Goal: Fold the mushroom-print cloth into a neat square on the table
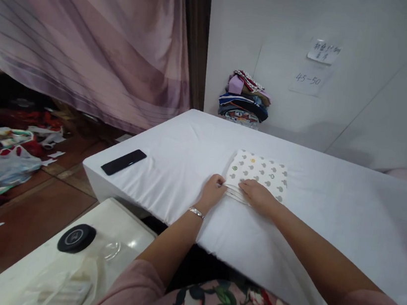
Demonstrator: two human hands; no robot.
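Observation:
A folded white cloth (260,172) with a small grey, green and yellow print lies on the white-covered table in front of me. My left hand (214,190) pinches its near left corner, fingers curled, with a silver bracelet on the wrist. On the near edge of the cloth rests my right hand (258,195), its fingers closed on the folded layers. Both hands are at the near side, close together. Several layers show along that edge. My right fingertips are partly hidden by the hand.
A dark phone (123,162) lies at the table's left end. Folded clothes (245,100) are stacked beyond the far edge, by the wall with paper notes (307,79). A cream surface (119,219) at lower left bears a round black object (77,238). A pink curtain (128,37) hangs at left.

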